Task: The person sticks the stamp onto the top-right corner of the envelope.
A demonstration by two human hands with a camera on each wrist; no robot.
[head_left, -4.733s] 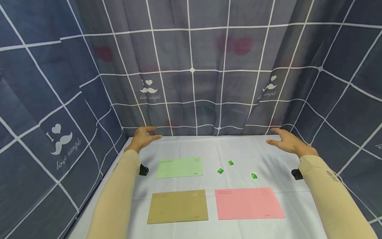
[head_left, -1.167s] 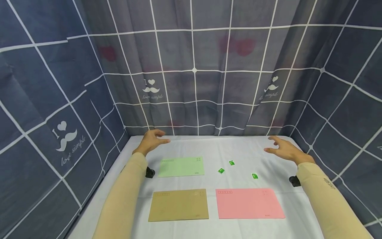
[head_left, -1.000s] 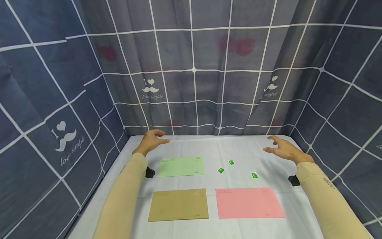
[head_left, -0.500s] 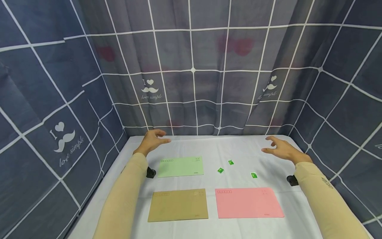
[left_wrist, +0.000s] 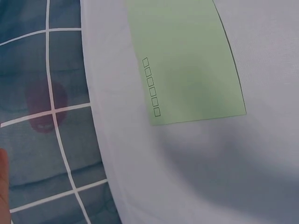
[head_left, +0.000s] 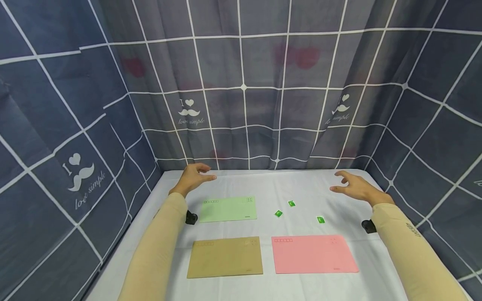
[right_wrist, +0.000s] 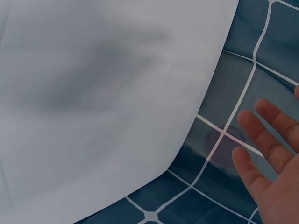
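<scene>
Both hands hover over the far part of the table and hold nothing. My left hand point(head_left: 191, 179) has loosely bent fingers, above and left of a green envelope point(head_left: 228, 209); in the left wrist view this envelope point(left_wrist: 191, 70) lies flat below. My right hand point(head_left: 354, 186), fingers relaxed and apart, is right of three small green stamps, the nearest stamp point(head_left: 320, 219) standing apart from the upper stamp point(head_left: 291, 203) and the left stamp point(head_left: 278, 213). Closer to me lie a brown envelope point(head_left: 225, 257) and a pink envelope point(head_left: 314, 254), side by side.
A white cloth covers the table point(head_left: 271, 288). Dark blue gridded curtains point(head_left: 263, 104) rise behind it and on both sides, close to the hands. A black wrist camera point(head_left: 191, 217) sits at the left cuff and another black camera point(head_left: 368, 226) at the right.
Since the earliest frame my left hand has come a little to the right and my right hand a little lower and inward. Over the last second both stay almost still; envelopes and stamps lie unchanged.
</scene>
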